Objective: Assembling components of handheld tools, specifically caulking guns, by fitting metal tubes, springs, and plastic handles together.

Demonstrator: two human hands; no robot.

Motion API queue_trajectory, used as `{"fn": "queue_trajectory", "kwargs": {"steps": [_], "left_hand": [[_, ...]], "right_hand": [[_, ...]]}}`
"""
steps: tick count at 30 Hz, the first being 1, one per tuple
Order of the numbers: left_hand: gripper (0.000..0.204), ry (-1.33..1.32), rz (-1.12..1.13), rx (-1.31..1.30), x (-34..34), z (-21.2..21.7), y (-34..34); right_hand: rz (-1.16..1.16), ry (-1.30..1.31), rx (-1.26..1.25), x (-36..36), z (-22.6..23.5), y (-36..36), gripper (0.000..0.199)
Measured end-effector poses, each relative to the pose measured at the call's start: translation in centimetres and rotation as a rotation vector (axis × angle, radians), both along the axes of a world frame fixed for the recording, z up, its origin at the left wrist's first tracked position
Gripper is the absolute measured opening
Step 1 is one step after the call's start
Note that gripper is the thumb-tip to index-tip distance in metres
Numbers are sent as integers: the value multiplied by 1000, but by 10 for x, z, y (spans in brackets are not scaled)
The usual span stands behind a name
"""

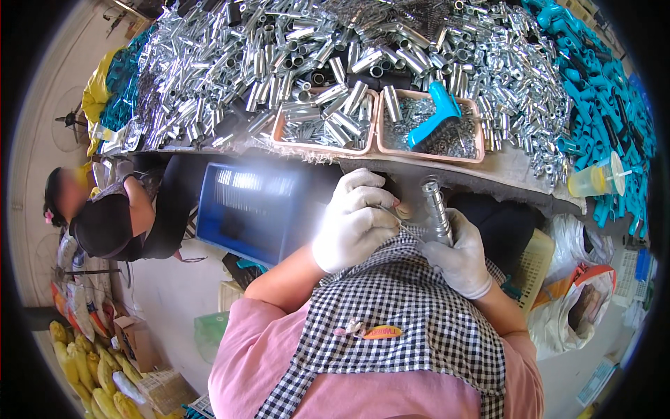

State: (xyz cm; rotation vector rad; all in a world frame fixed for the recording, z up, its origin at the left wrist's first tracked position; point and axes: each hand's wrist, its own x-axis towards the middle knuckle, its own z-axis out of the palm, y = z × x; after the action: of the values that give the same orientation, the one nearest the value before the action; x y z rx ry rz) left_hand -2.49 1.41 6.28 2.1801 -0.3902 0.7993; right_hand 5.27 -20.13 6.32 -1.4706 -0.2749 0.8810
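My right hand (459, 260), in a white glove, grips a shiny metal tube (436, 209) held upright just below the table edge. My left hand (352, 222), also gloved, pinches a thin metal pin or spring (398, 220) and holds it close to the tube's lower part. Both hands hover over my checked apron (398, 314). Ahead on the table stand two pink trays: the left tray (279, 133) holds metal tubes, the right tray (479, 143) holds small metal parts and a blue plastic handle (434, 115).
A large heap of metal tubes (279, 56) covers the table, with blue plastic parts (600, 91) at the right. A plastic cup with a straw (593, 180) stands at the table's right edge. A blue crate (248, 209) sits below. Another person (118, 216) sits at the left.
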Motion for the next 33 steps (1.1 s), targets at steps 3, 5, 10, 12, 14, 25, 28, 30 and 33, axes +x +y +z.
{"fn": "queue_trajectory", "kwargs": {"steps": [3,5,10,12,14,25,28,30,33], "left_hand": [[20,-20,39,36,4,3,-1],[21,-26,82,190,5,13,-3],[20,30,114,200,5,20,-8],[17,158,51,-91,4,8,-9],[22,491,-13,-443,1,6,-8],[24,700,-26,-744,7,1,-18],[24,627,45,-597,10,0,-24],[25,619,27,-577,10,-2,-25],[22,623,-41,-709,9,-4,-25]], "right_hand": [[-5,-126,-30,4,-1,1,36],[-30,-238,-71,3,0,1,34],[-43,-581,-113,4,2,3,34],[-9,-545,-145,3,-1,-3,36],[-37,-506,-112,2,-11,-9,32],[-106,-524,-128,1,-4,-6,29],[-144,-477,-129,4,-8,-7,30],[-159,-516,-154,1,-2,-8,29],[-145,-486,-158,1,-6,-10,28]]}}
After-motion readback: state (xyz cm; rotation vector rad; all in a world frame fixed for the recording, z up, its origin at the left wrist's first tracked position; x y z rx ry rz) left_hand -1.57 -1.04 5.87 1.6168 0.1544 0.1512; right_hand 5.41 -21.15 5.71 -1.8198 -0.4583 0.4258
